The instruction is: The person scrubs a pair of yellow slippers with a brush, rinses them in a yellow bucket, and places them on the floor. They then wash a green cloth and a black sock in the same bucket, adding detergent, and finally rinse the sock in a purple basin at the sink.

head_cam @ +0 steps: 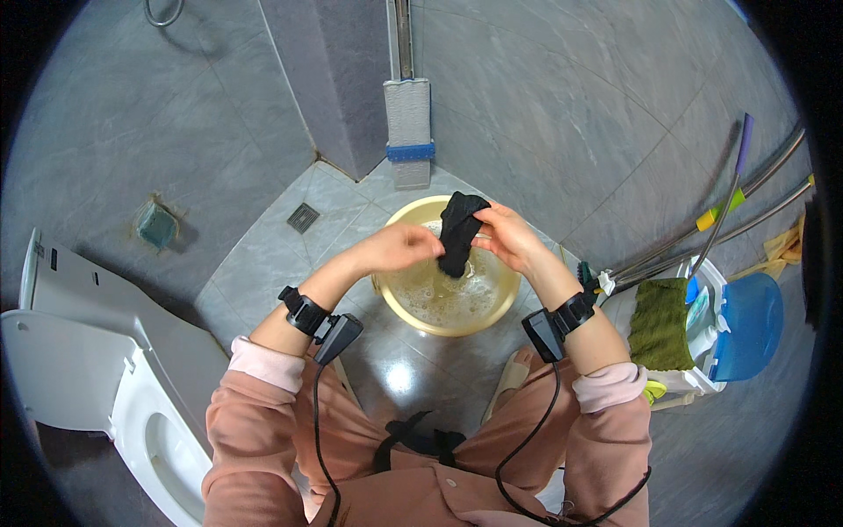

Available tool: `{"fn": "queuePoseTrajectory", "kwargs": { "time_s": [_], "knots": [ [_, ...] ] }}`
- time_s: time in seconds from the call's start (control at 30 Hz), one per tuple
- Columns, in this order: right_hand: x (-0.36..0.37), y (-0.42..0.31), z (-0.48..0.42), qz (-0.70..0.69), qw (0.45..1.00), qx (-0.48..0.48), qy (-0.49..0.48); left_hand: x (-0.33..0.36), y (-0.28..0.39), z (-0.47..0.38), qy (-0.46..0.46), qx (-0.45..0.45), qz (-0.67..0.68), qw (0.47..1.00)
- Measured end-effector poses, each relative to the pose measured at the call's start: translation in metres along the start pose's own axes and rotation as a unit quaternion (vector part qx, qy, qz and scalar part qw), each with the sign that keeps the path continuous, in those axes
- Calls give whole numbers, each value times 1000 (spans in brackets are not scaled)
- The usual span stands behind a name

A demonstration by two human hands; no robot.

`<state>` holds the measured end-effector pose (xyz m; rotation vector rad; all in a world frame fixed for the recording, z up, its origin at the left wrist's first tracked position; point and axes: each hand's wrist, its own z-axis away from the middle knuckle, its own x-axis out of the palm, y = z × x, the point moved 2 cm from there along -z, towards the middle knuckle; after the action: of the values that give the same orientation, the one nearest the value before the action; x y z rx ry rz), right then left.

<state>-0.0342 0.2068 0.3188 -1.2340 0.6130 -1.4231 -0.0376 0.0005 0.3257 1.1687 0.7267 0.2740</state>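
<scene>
A small black cloth (459, 234), perhaps a sock, hangs over a pale yellow plastic basin (421, 324) on the tiled floor. Cloudy, sudsy water (441, 300) fills part of the basin. My right hand (506, 232) pinches the cloth's upper right edge between thumb and fingers. On the other side, my left hand (405, 247) has its fingertips at the cloth's left edge, fingers curled; whether it grips the fabric is hard to see. The lower end of the cloth is just above or at the water.
A white toilet (164, 454) stands at left with its lid up. Behind the basin a flat mop (408, 132) leans in the corner near a floor drain (303, 218). At right are a bin with a blue lid (751, 326), a green cloth (660, 326) and several long handles (724, 211).
</scene>
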Motion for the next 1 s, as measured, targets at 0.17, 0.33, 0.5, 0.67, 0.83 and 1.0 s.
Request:
{"fn": "queuePoseTrajectory", "kwargs": {
  "time_s": [0.17, 0.33, 0.5, 0.67, 0.83, 1.0],
  "knots": [
    [7, -5, 7, 35, 999, -7, -19, 0, -9, -20, 243, 61, 57, 966],
    [9, -7, 5, 100, 995, -26, -15, 1, -9, -32, 274, 66, 99, 954],
    [2, -13, 2, 135, 989, -46, 32, -20, -11, -23, 341, 29, 180, 922],
    [-6, -30, 6, 58, 992, -97, 61, -20, -22, -17, 410, -21, 158, 898],
    [-14, -53, 11, -75, 985, -152, 35, -9, -40, -24, 321, -30, 92, 942],
    [-13, -63, 14, -150, 969, -195, -15, 18, -51, -38, 217, -124, 164, 954]
  ]
}}
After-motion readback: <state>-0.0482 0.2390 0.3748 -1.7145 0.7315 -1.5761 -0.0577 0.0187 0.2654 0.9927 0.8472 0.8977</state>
